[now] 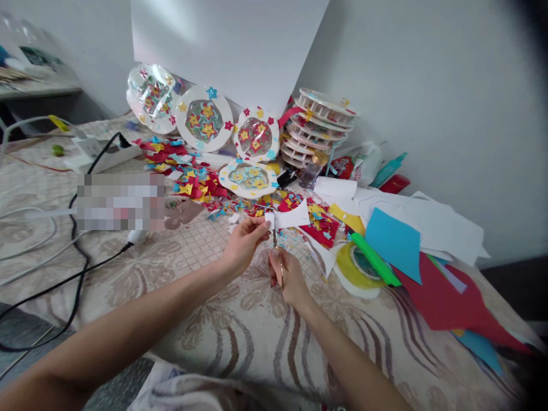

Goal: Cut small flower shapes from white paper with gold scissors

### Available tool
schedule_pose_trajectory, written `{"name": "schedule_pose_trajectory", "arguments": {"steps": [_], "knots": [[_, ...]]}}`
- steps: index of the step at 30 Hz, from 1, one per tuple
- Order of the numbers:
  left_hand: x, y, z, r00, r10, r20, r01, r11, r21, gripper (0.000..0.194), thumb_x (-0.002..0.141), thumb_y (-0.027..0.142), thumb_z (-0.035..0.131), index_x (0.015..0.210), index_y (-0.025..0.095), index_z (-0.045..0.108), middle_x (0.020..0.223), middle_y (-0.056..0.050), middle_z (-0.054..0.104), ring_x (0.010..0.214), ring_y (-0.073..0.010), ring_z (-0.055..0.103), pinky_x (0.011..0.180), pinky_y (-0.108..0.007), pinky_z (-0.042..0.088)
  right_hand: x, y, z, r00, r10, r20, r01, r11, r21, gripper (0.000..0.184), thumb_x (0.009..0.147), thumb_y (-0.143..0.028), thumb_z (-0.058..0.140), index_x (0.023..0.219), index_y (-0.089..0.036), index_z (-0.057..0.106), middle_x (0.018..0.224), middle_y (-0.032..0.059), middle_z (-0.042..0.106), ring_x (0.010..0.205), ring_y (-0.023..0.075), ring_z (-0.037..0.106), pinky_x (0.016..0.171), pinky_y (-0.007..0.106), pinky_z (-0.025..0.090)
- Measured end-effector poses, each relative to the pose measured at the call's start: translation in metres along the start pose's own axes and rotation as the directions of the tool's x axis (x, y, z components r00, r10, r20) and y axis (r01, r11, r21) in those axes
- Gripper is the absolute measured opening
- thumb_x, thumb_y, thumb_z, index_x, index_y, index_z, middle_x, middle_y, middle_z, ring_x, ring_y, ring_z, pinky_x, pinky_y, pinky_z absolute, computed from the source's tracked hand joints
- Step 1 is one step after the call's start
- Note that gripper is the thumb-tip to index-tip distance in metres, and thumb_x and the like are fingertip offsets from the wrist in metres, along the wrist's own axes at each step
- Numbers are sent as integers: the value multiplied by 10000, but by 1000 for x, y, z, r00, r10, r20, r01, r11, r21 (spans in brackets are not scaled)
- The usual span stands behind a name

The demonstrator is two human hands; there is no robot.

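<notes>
My left hand (245,241) pinches the left end of a small piece of white paper (290,217) and holds it above the patterned cloth. My right hand (286,275) is closed round a pair of small scissors (277,257), whose blades point up at the lower edge of the paper. Both hands hover close together near the middle of the view, in front of a scatter of red, yellow and blue paper scraps (194,180).
Decorated paper plates (205,119) lean on the wall, next to a stack of plates (319,128). Sheets of blue (391,242), red (449,302) and white paper (432,220) lie at right with a green marker (374,260). Cables (77,251) and a power strip (96,151) lie at left.
</notes>
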State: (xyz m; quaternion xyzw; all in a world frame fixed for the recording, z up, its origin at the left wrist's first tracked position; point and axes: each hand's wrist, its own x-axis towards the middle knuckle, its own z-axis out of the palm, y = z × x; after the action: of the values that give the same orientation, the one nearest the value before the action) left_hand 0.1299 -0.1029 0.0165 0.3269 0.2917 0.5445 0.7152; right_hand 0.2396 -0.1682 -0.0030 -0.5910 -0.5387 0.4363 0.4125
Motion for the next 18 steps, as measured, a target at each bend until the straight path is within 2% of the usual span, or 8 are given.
{"name": "schedule_pose_trajectory", "arguments": {"steps": [10, 15, 18], "knots": [[3, 1, -1, 1000, -22, -4, 22, 1000, -22, 259, 592, 276, 816, 695, 127, 631, 639, 21, 575, 570, -61, 511, 583, -201, 393, 0, 1, 2, 999, 20, -47, -24, 995, -96, 481, 846, -656, 363, 636, -225, 397, 432, -64, 390, 337, 98, 399, 374, 237, 354], [4, 4, -3, 999, -52, -3, 52, 998, -24, 248, 587, 251, 820, 693, 125, 634, 647, 17, 583, 569, -61, 524, 584, -199, 402, 0, -1, 5, 993, 116, -23, -114, 991, 68, 503, 776, -712, 416, 658, -223, 409, 455, -73, 375, 332, 86, 367, 343, 230, 352], [6, 6, -6, 996, -81, 28, 81, 997, -11, 246, 599, 248, 813, 694, 122, 624, 639, 12, 585, 560, -60, 528, 578, -199, 409, 1, 0, -2, 988, 153, 31, -156, 977, 146, 547, 737, -759, 416, 651, -219, 408, 453, -76, 361, 337, 78, 346, 343, 222, 328]]}}
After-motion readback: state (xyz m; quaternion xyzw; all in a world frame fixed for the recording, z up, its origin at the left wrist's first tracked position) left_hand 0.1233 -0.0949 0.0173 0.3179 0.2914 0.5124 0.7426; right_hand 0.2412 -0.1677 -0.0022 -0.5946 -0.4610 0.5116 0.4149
